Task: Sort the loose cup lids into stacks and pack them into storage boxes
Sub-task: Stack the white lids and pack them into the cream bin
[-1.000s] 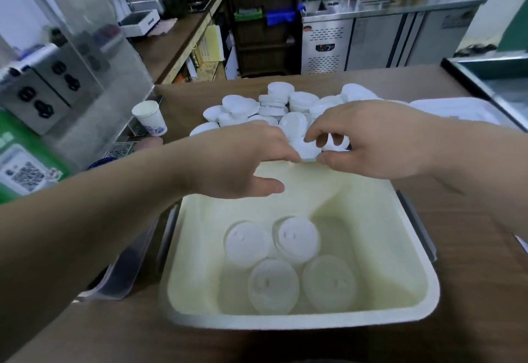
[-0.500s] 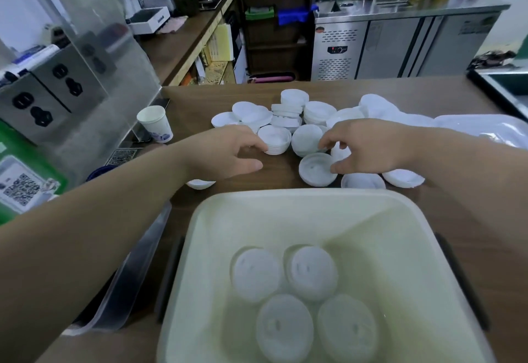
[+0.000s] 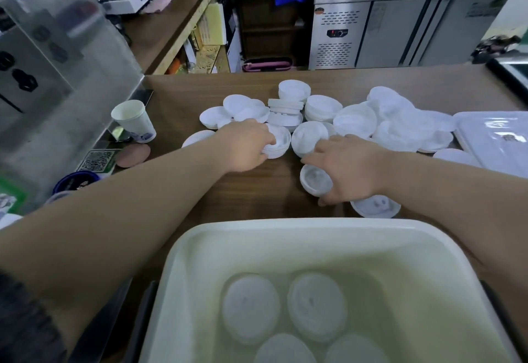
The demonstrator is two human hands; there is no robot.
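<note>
Many white cup lids (image 3: 354, 121) lie loose and in short stacks across the far half of the wooden counter (image 3: 257, 191). My left hand (image 3: 245, 145) grips a small stack of upturned lids (image 3: 278, 142) at the pile's near left. My right hand (image 3: 350, 171) curls over a single upturned lid (image 3: 314, 178) nearer to me, thumb under its edge. Another upturned lid (image 3: 375, 206) lies just under my right wrist. A cream storage box (image 3: 285, 237) stands close in front of me, with several stacks of lids (image 3: 315, 307) on its floor.
A paper cup (image 3: 134, 121) stands at the left by a metal panel (image 3: 71, 76). A white box lid (image 3: 494, 139) lies at the right. A dark-rimmed tub (image 3: 75, 181) and a QR card (image 3: 97, 159) sit at the near left. Steel cabinets (image 3: 400, 33) stand behind the counter.
Both hands have moved from above the box's far rim out to the lid pile. The left hand has closed on a small stack, the right hand on one lid.
</note>
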